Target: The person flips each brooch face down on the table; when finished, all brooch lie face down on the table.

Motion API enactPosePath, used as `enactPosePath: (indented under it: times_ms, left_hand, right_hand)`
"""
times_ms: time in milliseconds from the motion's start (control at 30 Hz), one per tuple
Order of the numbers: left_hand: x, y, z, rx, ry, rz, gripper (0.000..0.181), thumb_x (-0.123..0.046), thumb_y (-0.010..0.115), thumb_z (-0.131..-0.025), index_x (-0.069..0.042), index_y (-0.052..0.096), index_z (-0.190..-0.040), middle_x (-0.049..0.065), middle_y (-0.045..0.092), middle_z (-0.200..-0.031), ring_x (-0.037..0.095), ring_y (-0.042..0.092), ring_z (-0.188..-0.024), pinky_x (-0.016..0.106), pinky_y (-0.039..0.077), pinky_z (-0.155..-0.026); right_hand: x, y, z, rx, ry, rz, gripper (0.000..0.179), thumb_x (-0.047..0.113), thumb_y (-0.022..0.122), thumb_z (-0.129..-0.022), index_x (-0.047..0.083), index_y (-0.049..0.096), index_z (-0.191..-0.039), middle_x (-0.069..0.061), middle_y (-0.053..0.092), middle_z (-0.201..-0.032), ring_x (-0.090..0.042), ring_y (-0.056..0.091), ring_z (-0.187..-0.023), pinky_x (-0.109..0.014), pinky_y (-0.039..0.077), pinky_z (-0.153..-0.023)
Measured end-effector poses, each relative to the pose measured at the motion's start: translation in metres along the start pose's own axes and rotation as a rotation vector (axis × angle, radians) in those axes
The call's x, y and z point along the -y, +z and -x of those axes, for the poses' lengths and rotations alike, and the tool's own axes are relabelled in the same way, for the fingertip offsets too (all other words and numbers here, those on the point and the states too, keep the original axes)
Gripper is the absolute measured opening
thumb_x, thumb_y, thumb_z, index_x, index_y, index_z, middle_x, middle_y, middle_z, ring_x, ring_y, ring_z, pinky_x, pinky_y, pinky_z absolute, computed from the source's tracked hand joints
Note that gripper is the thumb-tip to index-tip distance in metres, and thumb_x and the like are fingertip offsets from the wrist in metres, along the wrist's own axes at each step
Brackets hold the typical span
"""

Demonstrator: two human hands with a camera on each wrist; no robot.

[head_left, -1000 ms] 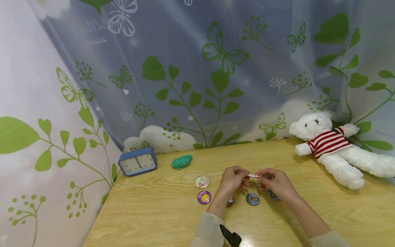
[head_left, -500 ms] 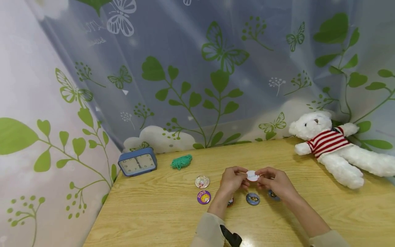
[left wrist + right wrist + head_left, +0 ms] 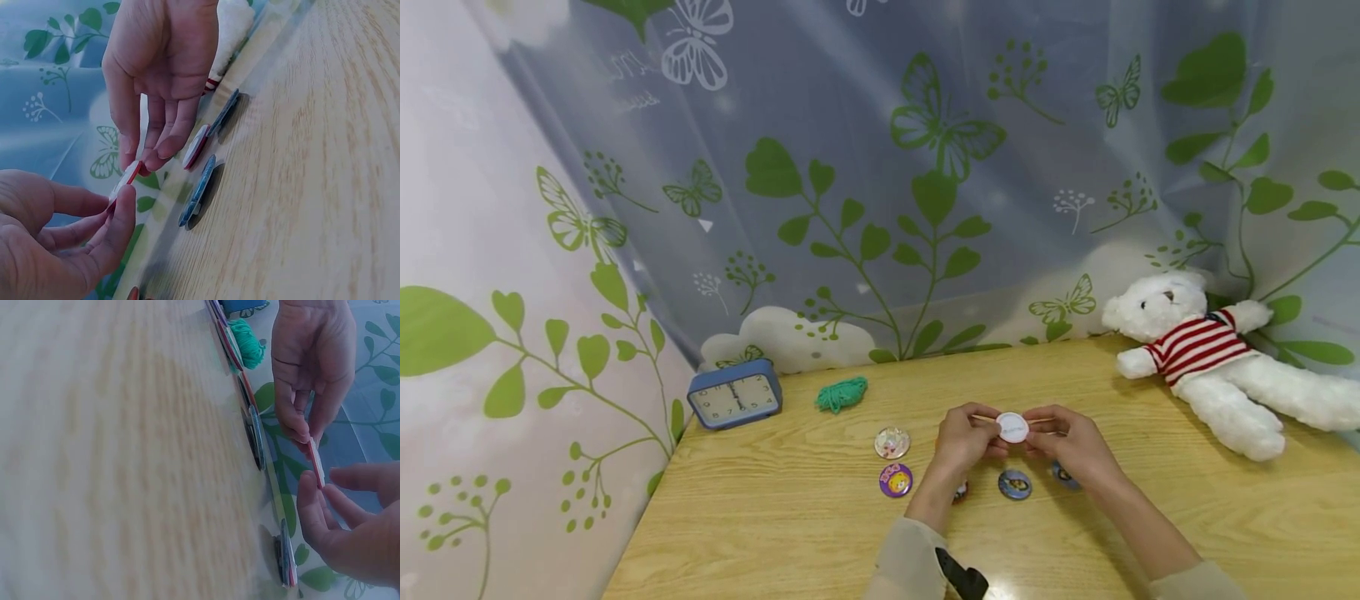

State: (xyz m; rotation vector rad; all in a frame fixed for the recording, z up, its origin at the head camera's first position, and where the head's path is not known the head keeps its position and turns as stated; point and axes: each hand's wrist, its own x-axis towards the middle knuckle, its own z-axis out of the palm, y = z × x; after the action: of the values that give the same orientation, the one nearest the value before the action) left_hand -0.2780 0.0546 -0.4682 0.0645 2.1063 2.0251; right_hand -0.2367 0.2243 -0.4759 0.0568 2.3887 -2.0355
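A round button badge [image 3: 1012, 427] with a white face, faint writing and a red edge is held up between both hands over the table. My left hand [image 3: 964, 435] pinches its left rim between thumb and fingers. At the opposite rim, my right hand [image 3: 1069, 439] grips it with its fingertips. Below the hands lie two blue badges [image 3: 1015, 484], one partly covered by the right hand. Another white badge with red edge [image 3: 196, 147] shows beside them in the left wrist view. A darker badge [image 3: 960, 491] is mostly hidden behind the left wrist.
Left of the hands lie a pale picture badge [image 3: 892, 442] and a purple badge [image 3: 896, 480]. Farther back are a green yarn bundle [image 3: 841, 394] and a blue clock [image 3: 734, 393]. A white teddy bear [image 3: 1198, 350] leans at the right against the patterned curtain [image 3: 850, 100].
The held badge has turned from edge-on to showing its white face toward the head camera. Both hands stay in nearly the same place.
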Motion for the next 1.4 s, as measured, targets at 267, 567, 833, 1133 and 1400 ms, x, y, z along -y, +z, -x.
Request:
enactPosePath:
  times_ms: [267, 567, 833, 1133, 1400]
  left_hand:
    - [0.0014, -0.0008, -0.0006, 0.001, 0.002, -0.014, 0.016, 0.007, 0.064, -0.096, 0.006, 0.072, -0.109, 0.015, 0.072, -0.084, 0.019, 0.072, -0.063, 0.037, 0.067, -0.068]
    - [0.0001, -0.0003, 0.0004, 0.01, -0.061, -0.077, 0.019, -0.01, 0.064, -0.101, 0.005, 0.074, -0.109, 0.016, 0.074, -0.085, 0.022, 0.074, -0.067, 0.033, 0.066, -0.068]
    - [-0.0006, 0.0009, -0.0003, 0.017, -0.069, -0.074, 0.026, -0.013, 0.062, -0.102, 0.007, 0.073, -0.115, 0.016, 0.075, -0.089, 0.021, 0.074, -0.068, 0.034, 0.066, -0.071]
    - [-0.0014, 0.0005, 0.0028, 0.03, -0.073, -0.1, 0.029, -0.018, 0.061, -0.102, 0.007, 0.074, -0.109, 0.019, 0.074, -0.088, 0.02, 0.071, -0.067, 0.034, 0.066, -0.07]
    - [-0.0023, 0.0013, 0.0047, 0.015, -0.065, -0.127, 0.029, -0.018, 0.061, -0.1, 0.008, 0.074, -0.099, 0.013, 0.071, -0.084, 0.017, 0.069, -0.065, 0.033, 0.066, -0.069]
  right_hand:
    - [0.0017, -0.0026, 0.0016, 0.029, 0.026, 0.036, 0.042, 0.012, 0.057, -0.107, -0.013, 0.054, -0.14, -0.023, 0.068, -0.122, -0.023, 0.071, -0.1, -0.036, 0.063, -0.085]
    - [0.0028, -0.003, 0.0008, 0.074, 0.054, 0.034, 0.047, 0.02, 0.047, -0.112, -0.018, 0.05, -0.14, -0.032, 0.061, -0.134, -0.028, 0.07, -0.107, -0.034, 0.062, -0.088]
    - [0.0037, -0.0031, 0.0012, 0.089, 0.069, 0.012, 0.048, 0.019, 0.042, -0.112, -0.019, 0.047, -0.142, -0.035, 0.055, -0.14, -0.032, 0.067, -0.114, -0.036, 0.062, -0.092]
    - [0.0035, -0.0032, -0.001, 0.097, 0.096, 0.003, 0.048, 0.016, 0.04, -0.112, -0.022, 0.047, -0.14, -0.038, 0.054, -0.14, -0.032, 0.067, -0.116, -0.035, 0.061, -0.093]
    - [0.0072, -0.0028, 0.0016, 0.1, 0.096, 0.015, 0.049, 0.017, 0.04, -0.112, -0.022, 0.046, -0.141, -0.038, 0.052, -0.143, -0.034, 0.065, -0.12, -0.035, 0.06, -0.095]
